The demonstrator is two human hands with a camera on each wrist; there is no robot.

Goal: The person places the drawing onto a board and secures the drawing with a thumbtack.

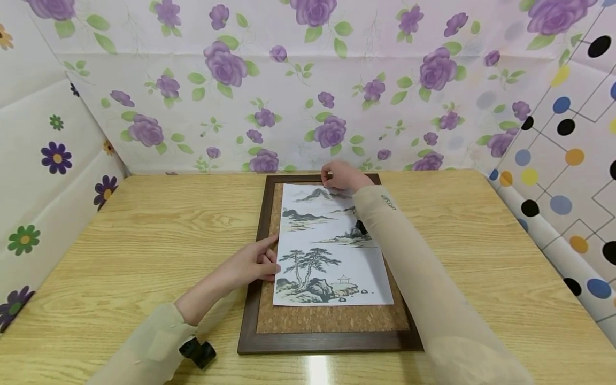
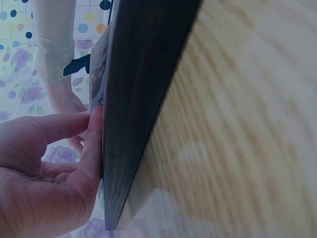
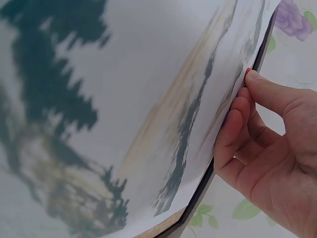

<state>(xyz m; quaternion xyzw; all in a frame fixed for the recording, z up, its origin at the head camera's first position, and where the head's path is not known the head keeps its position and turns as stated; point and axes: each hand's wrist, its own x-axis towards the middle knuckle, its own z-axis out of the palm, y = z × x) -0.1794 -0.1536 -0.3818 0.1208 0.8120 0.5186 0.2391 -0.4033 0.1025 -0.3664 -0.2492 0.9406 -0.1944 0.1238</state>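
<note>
A sheet of paper (image 1: 332, 267) with a printed ink landscape lies on a cork board (image 1: 332, 319) that has a dark wooden frame (image 1: 332, 342). At the paper's top edge my right hand (image 1: 344, 175) pinches a small red pushpin (image 3: 247, 71), its thumb against it and the other fingers curled; most of the pin is hidden. My left hand (image 1: 252, 262) rests at the left side of the frame, index finger extended and thumb touching the paper's left edge. In the left wrist view, those fingers (image 2: 91, 153) lie against the board without gripping anything.
The board lies on a wood-grain table (image 1: 168, 230). A purple-flowered sheet (image 1: 289, 96) hangs behind, close to the frame's far edge. Patterned side sheets stand at left and right, the right one dotted (image 1: 572, 176). A black wrist device (image 1: 197, 352) is on the left forearm.
</note>
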